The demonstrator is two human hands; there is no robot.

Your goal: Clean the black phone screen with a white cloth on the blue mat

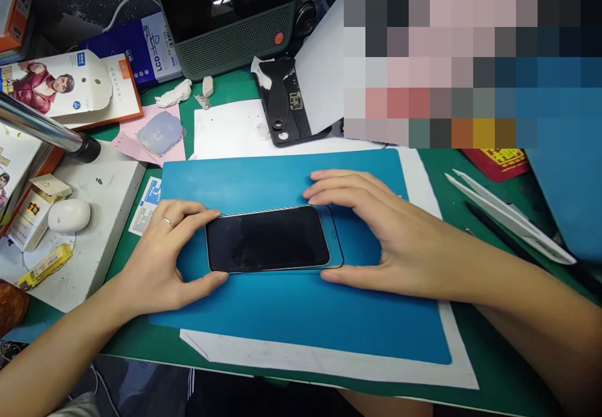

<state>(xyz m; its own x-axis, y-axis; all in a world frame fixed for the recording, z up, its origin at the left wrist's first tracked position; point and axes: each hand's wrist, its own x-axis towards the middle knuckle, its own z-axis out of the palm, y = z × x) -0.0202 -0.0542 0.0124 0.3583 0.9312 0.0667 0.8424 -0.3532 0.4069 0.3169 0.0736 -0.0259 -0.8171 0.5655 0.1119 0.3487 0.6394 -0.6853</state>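
A black smartphone (267, 239) lies screen up on a blue mat (301, 304). A clear screen protector with a black rim (335, 236) sticks out past the phone's right end. My left hand (164, 254) grips the phone's left end between thumb and fingers; a ring is on one finger. My right hand (376, 229) holds the protector's right edge, fingers along the far side and thumb at the near side.
A dark machine (226, 22) stands at the back, with another phone, back up, (286, 100) before it. White tools (508, 216) lie at the right. Boxes (70, 84), a white mouse-like object (69, 215) and a chrome arm (42, 125) crowd the left.
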